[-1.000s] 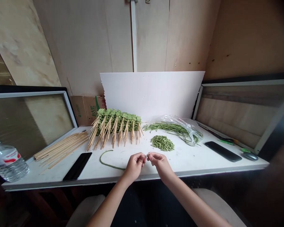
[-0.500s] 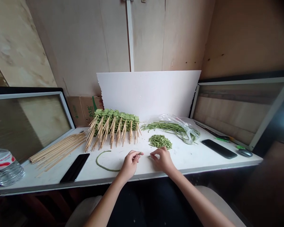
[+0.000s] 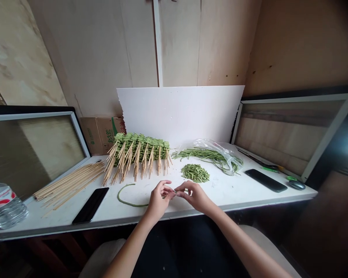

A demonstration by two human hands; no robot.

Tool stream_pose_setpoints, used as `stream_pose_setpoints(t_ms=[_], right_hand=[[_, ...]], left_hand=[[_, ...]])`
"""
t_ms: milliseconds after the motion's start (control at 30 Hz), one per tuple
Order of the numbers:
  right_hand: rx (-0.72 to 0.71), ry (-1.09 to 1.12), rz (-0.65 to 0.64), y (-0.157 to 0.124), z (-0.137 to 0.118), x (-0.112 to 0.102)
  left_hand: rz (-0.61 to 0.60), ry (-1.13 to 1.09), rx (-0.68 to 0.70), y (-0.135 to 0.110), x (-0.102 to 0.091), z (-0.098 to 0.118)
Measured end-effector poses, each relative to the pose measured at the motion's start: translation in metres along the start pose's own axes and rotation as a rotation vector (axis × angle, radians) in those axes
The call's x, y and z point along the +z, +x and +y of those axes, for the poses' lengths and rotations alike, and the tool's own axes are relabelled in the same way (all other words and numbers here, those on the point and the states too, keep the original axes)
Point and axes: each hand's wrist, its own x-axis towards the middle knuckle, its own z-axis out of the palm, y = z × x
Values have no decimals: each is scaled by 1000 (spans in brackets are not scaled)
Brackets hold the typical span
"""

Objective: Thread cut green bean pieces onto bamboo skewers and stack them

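Observation:
A long green bean (image 3: 118,196) lies in a curve on the white table and runs up into my left hand (image 3: 159,199), whose fingers are closed around it. Against its end, at my left fingertips, my right hand (image 3: 195,196) pinches with thumb and forefinger. The fingers largely hide the bean there. Just beyond my right hand is a heap of short cut bean pieces (image 3: 195,173). Farther left stands a stack of skewered bean pieces (image 3: 142,143), its bamboo sticks pointing toward me.
Loose bamboo skewers (image 3: 72,179) and a black phone (image 3: 90,205) lie left, beside a water bottle (image 3: 5,204). Long beans (image 3: 203,153) spill from a clear plastic bag (image 3: 224,152) at the back. A second dark phone (image 3: 266,180) rests right. A white board (image 3: 179,112) stands behind.
My hands were apart and have come together, the right moving left to meet the fingertips of the left. The view has shifted slightly.

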Motion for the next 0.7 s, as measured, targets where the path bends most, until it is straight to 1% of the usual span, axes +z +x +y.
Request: stream_pose_setpoints(t_ms=[67,167,233,333,433,500,600,700], right_hand=[[-60,-30,33,-1,1,3],[-105,-53,77,-1,1,2],[-120,-72,70,-1,-1,2],[-149,-97,66,-2,-6,4],[-172,-80,102,-3,-7,8],[-170,-42,129,-4,-7,12],[-122,70,148,-5,-6,16],[-69,225,138,-5,-4,19]], left_hand=[[-54,29,-17,-1,-1,2],[-115,134,-42,-1,-5,6],[-92,202,-8,-2,-6,9],[-38,282,108,-2,-4,13],[-35,313,173,-4,-1,17],[-61,320,192,-6,1,20],[-101,327,226,-9,2,23],[-127,253,227,-9,1,24]])
